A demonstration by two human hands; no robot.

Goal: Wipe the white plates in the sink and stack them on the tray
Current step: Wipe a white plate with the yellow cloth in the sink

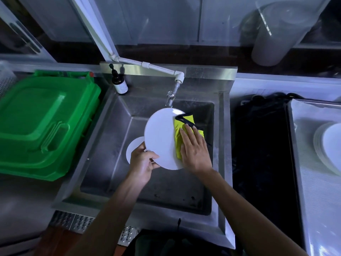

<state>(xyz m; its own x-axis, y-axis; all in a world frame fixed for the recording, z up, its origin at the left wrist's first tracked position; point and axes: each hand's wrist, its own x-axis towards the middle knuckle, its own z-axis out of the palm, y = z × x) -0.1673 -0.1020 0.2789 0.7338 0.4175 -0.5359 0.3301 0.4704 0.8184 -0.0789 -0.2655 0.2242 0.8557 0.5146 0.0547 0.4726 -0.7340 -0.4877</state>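
A white plate (160, 139) is held over the steel sink (103, 137). My left hand (142, 163) grips its lower left rim. With straight fingers, my right hand (193, 150) presses a yellow cloth with black trim (182, 124) against the plate's right side. Another white plate (133, 149) lies in the sink below, mostly hidden by the held plate and my left hand. A stack of white plates (330, 146) sits on the steel tray (310, 174) at the far right.
A tap (171, 97) on a white pipe hangs over the sink's back. A brown pump bottle (120, 84) stands at the sink's back left corner. A green plastic bin (42, 124) lies left of the sink. A dark tub (262, 145) separates sink and tray.
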